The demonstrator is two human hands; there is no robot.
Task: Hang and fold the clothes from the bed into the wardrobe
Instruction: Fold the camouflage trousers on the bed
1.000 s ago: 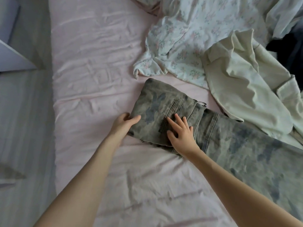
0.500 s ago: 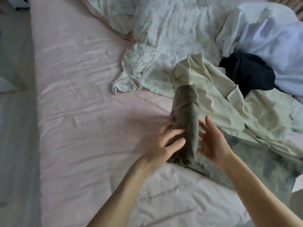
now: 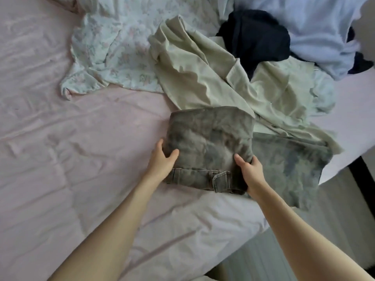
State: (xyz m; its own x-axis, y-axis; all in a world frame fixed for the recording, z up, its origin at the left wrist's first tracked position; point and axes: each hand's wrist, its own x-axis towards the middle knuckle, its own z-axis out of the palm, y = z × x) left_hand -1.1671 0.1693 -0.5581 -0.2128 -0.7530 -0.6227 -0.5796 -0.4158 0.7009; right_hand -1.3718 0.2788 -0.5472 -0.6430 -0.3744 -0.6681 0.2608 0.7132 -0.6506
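Grey-green washed jeans (image 3: 211,142) lie partly folded on the pink bed (image 3: 60,128). The folded block sits on top, and the rest of the legs spread flat to the right toward the bed's edge. My left hand (image 3: 162,159) grips the block's left edge, thumb on top. My right hand (image 3: 249,169) grips its right edge the same way, thumb on the fabric, fingers tucked under. The waistband with a belt loop shows along the near side.
Behind the jeans lie a cream garment (image 3: 203,74), a floral garment (image 3: 117,41), a dark navy one (image 3: 253,37) and a pale blue one (image 3: 314,27). The bed's edge and the floor (image 3: 324,230) run along the lower right.
The folded part of the jeans has been turned over toward the right onto the legs. Both hands have shifted from pressing it to holding its two side edges.
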